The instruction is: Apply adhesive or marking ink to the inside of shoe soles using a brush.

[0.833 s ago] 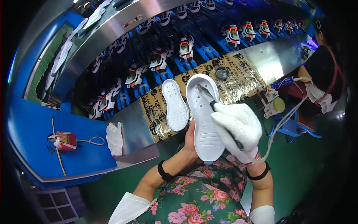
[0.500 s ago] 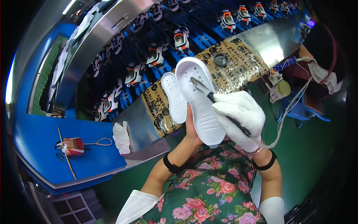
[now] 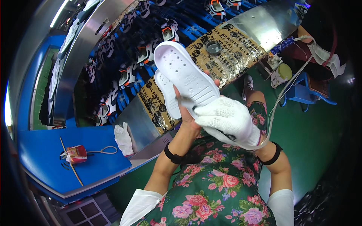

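My left hand (image 3: 187, 113) grips a white shoe sole (image 3: 190, 77) near its heel end, thumb on one side and fingertips showing at the other. The sole is tilted, its inner face with small holes and ridges turned up. Over the heel end, my right hand (image 3: 228, 119) in a white knit glove is closed on a black-handled, brush-like tool (image 3: 229, 136). The tool's tip is blurred and partly hidden. A second white sole (image 3: 167, 94) lies just behind the first, partly covered by it, over the printed brown covering (image 3: 233, 56) of the ledge.
A small dark round dish (image 3: 213, 48) sits on the covered ledge. Beyond it, several shoe uppers (image 3: 169, 31) stand on blue racks. A pale hose (image 3: 272, 124) runs from my right wrist toward the far right. On the left, a blue table (image 3: 41, 150) bears a red container (image 3: 78, 154).
The tool has gone from the sole's front part down to its heel end. My left hand has turned the sole, its toe now leaning further left, with fingertips showing over the right edge.
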Tool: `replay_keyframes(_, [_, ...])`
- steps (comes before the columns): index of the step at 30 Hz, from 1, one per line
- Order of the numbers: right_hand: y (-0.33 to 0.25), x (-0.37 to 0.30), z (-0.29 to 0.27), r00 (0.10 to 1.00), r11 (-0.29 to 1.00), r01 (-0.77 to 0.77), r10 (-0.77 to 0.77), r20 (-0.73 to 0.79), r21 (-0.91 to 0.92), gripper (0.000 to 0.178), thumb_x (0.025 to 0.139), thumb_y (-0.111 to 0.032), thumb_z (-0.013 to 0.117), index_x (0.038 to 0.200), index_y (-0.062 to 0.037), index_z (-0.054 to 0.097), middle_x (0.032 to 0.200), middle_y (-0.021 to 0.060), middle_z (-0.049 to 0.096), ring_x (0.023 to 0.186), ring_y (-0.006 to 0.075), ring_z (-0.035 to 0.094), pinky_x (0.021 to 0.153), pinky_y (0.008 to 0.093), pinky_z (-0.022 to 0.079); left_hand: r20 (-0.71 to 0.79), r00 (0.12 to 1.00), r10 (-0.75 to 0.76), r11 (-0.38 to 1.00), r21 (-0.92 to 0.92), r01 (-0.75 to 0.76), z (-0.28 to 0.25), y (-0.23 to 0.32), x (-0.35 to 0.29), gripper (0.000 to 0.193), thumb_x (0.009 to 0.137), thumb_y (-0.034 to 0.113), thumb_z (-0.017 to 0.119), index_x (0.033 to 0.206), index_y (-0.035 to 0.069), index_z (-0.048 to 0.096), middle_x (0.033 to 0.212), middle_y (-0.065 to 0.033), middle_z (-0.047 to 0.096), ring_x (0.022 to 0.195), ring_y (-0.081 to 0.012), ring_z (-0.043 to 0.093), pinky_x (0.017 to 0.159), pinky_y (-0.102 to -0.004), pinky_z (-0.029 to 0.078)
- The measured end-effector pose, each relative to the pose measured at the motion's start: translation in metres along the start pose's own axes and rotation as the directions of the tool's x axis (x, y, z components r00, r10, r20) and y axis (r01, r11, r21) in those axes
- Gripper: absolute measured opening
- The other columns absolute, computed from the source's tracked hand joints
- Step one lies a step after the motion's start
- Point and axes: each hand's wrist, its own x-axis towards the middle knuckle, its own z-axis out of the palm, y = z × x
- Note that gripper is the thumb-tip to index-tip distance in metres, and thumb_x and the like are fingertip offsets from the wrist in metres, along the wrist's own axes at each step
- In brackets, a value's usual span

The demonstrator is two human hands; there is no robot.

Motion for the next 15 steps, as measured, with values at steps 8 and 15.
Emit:
replay_keyframes(8, [0.002,0.004,-0.005,0.997,0.992,0.077,-0.075,0.027,-0.095,0.026,0.072,-0.003,0.073,0.098,-0.0058,0.070,0.099,0.0094,0.070,0.085,0.0268,0.068,0.076,0.0354,0.055,-0.092,0.995,0.041,0.996,-0.078,-0.049,0.006,0.011,0.008,0.094,0.085,0.072,0.056,0.144,0.003,0.034,0.135,-0.0176,0.050,0.120,-0.0430,0.054,0.096,-0.0615,0.050])
replay_keyframes(15, [0.012,-0.004,-0.011,0.986,0.988,-0.134,0.141,-0.090,0.076,0.024,0.071,-0.006,0.079,0.094,-0.0095,0.074,0.093,0.0070,0.072,0.086,0.0271,0.069,0.076,0.0349,0.055,-0.009,0.998,-0.068,0.989,-0.135,0.066,0.013,0.015,0.006,0.101,0.082,0.078,0.054,0.146,0.004,0.032,0.135,-0.0198,0.050,0.115,-0.0445,0.056,0.094,-0.0630,0.050])
